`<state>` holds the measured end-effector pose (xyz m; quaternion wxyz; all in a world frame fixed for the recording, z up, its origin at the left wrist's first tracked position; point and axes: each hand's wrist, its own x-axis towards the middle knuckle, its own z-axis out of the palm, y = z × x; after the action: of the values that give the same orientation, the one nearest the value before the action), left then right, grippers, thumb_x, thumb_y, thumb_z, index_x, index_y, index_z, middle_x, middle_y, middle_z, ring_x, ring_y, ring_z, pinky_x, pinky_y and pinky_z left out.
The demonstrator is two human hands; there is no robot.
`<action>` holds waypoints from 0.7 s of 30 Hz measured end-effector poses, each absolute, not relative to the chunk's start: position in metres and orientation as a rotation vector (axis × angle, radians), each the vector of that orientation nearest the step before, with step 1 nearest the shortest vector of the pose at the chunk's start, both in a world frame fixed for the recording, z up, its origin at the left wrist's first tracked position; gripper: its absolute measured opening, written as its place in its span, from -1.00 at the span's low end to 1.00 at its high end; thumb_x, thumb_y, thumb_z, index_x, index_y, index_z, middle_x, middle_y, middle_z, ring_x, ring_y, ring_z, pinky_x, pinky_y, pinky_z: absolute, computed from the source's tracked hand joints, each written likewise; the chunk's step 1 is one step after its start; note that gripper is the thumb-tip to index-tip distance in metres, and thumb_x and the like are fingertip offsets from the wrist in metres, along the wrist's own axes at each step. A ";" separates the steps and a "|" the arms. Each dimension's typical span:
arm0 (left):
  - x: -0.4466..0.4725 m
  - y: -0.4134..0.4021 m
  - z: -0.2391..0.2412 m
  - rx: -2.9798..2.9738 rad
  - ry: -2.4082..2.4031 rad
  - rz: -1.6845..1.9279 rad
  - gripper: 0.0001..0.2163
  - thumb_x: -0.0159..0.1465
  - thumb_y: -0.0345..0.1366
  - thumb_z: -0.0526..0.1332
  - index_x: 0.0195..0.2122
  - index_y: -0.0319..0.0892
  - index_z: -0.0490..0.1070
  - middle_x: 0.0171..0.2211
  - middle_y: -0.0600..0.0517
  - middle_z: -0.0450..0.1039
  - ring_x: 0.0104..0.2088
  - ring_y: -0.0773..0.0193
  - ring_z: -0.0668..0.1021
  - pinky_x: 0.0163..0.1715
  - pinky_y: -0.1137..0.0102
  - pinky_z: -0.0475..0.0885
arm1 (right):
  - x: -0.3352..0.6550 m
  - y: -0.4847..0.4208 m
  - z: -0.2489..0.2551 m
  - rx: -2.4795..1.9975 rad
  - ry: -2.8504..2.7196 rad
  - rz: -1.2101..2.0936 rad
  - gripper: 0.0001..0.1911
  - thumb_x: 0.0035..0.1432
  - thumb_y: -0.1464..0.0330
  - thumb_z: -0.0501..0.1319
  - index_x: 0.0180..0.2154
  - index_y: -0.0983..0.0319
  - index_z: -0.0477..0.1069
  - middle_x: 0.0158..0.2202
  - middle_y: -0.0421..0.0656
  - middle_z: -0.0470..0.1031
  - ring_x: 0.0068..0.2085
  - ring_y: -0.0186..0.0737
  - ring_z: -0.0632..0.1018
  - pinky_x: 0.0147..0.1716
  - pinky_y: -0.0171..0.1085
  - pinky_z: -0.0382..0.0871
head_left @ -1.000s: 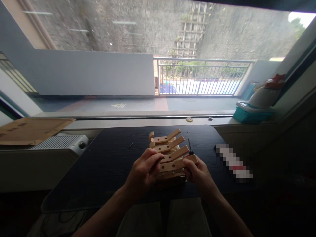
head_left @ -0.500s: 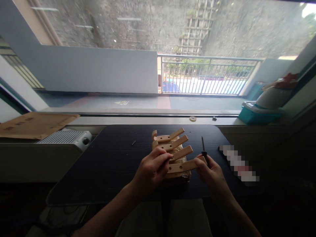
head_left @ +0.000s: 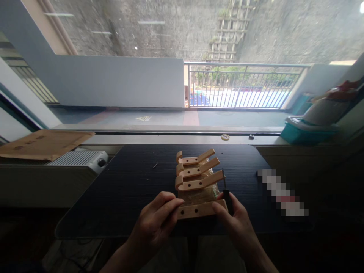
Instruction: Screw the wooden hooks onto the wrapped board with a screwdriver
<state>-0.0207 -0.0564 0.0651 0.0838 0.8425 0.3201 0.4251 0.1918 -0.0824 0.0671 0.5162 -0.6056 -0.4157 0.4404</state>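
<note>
A wooden coat hook (head_left: 203, 211) with two dark holes stretches between my hands, in front of a plastic-wrapped block (head_left: 199, 195). My left hand (head_left: 156, 220) is closed on its left end, fingertips pinched together; anything small in them is hidden. My right hand (head_left: 236, 220) grips the right end with thumb and fingers. That same hand also keeps a dark-handled screwdriver (head_left: 226, 193), its shaft pointing up and away. Three more wooden hooks (head_left: 196, 185) of the same kind lie in a row on the block, each with a curled left end and a raised right arm.
A screw (head_left: 155, 165) lies on the black table (head_left: 113, 197), left of the block. A pixelated strip (head_left: 281, 193) is at the right. Beyond are a windowsill (head_left: 170, 139) with a small roll (head_left: 225, 137), a teal box (head_left: 308, 131), a heater (head_left: 82, 157) and a cardboard sheet (head_left: 48, 142).
Both hands have drawn the nearest wooden hook toward me and lower, off the row. My left hand moved left along it. The screwdriver came along in my right hand.
</note>
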 end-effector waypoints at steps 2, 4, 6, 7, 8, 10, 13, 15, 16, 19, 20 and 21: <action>-0.016 -0.050 0.067 2.506 0.939 1.294 -0.69 0.19 -0.58 0.14 -0.06 -0.19 0.36 -0.21 -0.02 0.35 -0.23 0.35 0.48 -0.26 0.52 0.44 | 0.194 -0.077 0.070 -1.457 -0.982 1.044 -0.72 -0.06 0.15 0.25 -0.43 0.21 0.31 -0.57 -0.29 0.31 -0.51 -0.32 0.33 -0.54 -0.37 0.19; -0.010 -0.044 0.068 2.481 0.925 1.317 -0.70 0.19 -0.58 0.15 -0.06 -0.20 0.36 -0.21 -0.02 0.34 -0.22 0.35 0.48 -0.23 0.51 0.43 | 0.197 -0.071 0.072 -1.466 -0.951 1.050 -0.72 -0.06 0.15 0.25 -0.42 0.21 0.30 -0.60 -0.31 0.29 -0.54 -0.34 0.31 -0.57 -0.38 0.16; -0.005 -0.038 0.068 2.463 0.912 1.327 -0.70 0.19 -0.58 0.15 -0.06 -0.21 0.36 -0.21 -0.02 0.34 -0.22 0.35 0.47 -0.21 0.51 0.43 | 0.200 -0.066 0.072 -1.478 -0.930 1.071 -0.71 -0.07 0.14 0.26 -0.41 0.20 0.30 -0.63 -0.32 0.27 -0.57 -0.35 0.28 -0.60 -0.37 0.13; -0.003 -0.037 0.067 2.457 0.910 1.321 -0.70 0.19 -0.58 0.15 -0.06 -0.21 0.35 -0.21 -0.02 0.34 -0.22 0.35 0.47 -0.21 0.51 0.43 | 0.201 -0.065 0.071 -1.483 -0.924 1.084 -0.71 -0.07 0.14 0.27 -0.40 0.21 0.31 -0.64 -0.32 0.26 -0.58 -0.36 0.27 -0.61 -0.37 0.11; -0.002 -0.035 0.067 2.454 0.908 1.311 -0.70 0.20 -0.58 0.14 -0.05 -0.21 0.35 -0.21 -0.02 0.34 -0.22 0.36 0.47 -0.21 0.51 0.43 | 0.202 -0.064 0.070 -1.485 -0.918 1.099 -0.70 -0.08 0.14 0.27 -0.40 0.21 0.31 -0.64 -0.33 0.25 -0.60 -0.37 0.25 -0.62 -0.37 0.09; -0.001 -0.033 0.067 2.448 0.913 1.281 -0.70 0.21 -0.57 0.13 -0.05 -0.21 0.35 -0.21 -0.02 0.35 -0.22 0.35 0.47 -0.21 0.50 0.42 | 0.204 -0.063 0.067 -1.484 -0.903 1.130 -0.69 -0.08 0.13 0.27 -0.40 0.21 0.31 -0.65 -0.34 0.23 -0.62 -0.39 0.23 -0.64 -0.38 0.06; 0.000 -0.030 0.068 2.445 0.910 1.251 -0.70 0.22 -0.57 0.12 -0.04 -0.21 0.35 -0.20 -0.03 0.35 -0.20 0.34 0.46 -0.19 0.48 0.42 | 0.206 -0.062 0.065 -1.478 -0.876 1.167 -0.68 -0.08 0.13 0.28 -0.40 0.21 0.31 -0.65 -0.34 0.23 -0.64 -0.41 0.21 -0.65 -0.39 0.05; 0.001 -0.029 0.070 2.451 0.906 1.250 -0.70 0.22 -0.57 0.12 -0.04 -0.21 0.34 -0.20 -0.03 0.35 -0.20 0.34 0.46 -0.18 0.48 0.42 | 0.207 -0.060 0.067 -1.471 -0.856 1.180 -0.69 -0.08 0.15 0.28 -0.39 0.21 0.30 -0.65 -0.34 0.25 -0.65 -0.43 0.20 -0.67 -0.40 0.04; 0.001 -0.028 0.071 2.455 0.905 1.255 -0.70 0.22 -0.57 0.12 -0.04 -0.22 0.34 -0.20 -0.03 0.35 -0.20 0.34 0.46 -0.18 0.48 0.42 | 0.208 -0.059 0.068 -1.469 -0.851 1.181 -0.70 -0.08 0.16 0.28 -0.40 0.21 0.30 -0.64 -0.33 0.25 -0.65 -0.44 0.20 -0.67 -0.40 0.04; 0.004 -0.026 0.073 2.466 0.913 1.271 -0.71 0.21 -0.57 0.13 -0.05 -0.23 0.35 -0.21 -0.02 0.35 -0.21 0.36 0.46 -0.18 0.50 0.42 | 0.210 -0.055 0.070 -1.457 -0.857 1.163 -0.72 -0.09 0.19 0.28 -0.40 0.22 0.31 -0.63 -0.32 0.27 -0.64 -0.44 0.22 -0.68 -0.41 0.03; 0.006 -0.026 0.073 2.468 0.917 1.277 -0.71 0.22 -0.57 0.13 -0.05 -0.23 0.35 -0.21 -0.02 0.35 -0.21 0.36 0.46 -0.18 0.50 0.42 | 0.211 -0.054 0.070 -1.450 -0.864 1.152 -0.72 -0.10 0.19 0.28 -0.41 0.22 0.31 -0.62 -0.32 0.28 -0.64 -0.44 0.22 -0.68 -0.41 0.03; 0.006 -0.025 0.074 2.469 0.922 1.283 -0.72 0.22 -0.57 0.13 -0.06 -0.23 0.35 -0.21 -0.01 0.35 -0.21 0.36 0.46 -0.18 0.50 0.41 | 0.212 -0.053 0.071 -1.444 -0.870 1.140 -0.72 -0.10 0.20 0.28 -0.41 0.23 0.31 -0.61 -0.31 0.29 -0.63 -0.45 0.22 -0.68 -0.42 0.03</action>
<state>0.0065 -0.0253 0.0736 0.1050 0.8376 0.3127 0.4353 0.2118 -0.0529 0.0705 0.5255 -0.6038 -0.3636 0.4764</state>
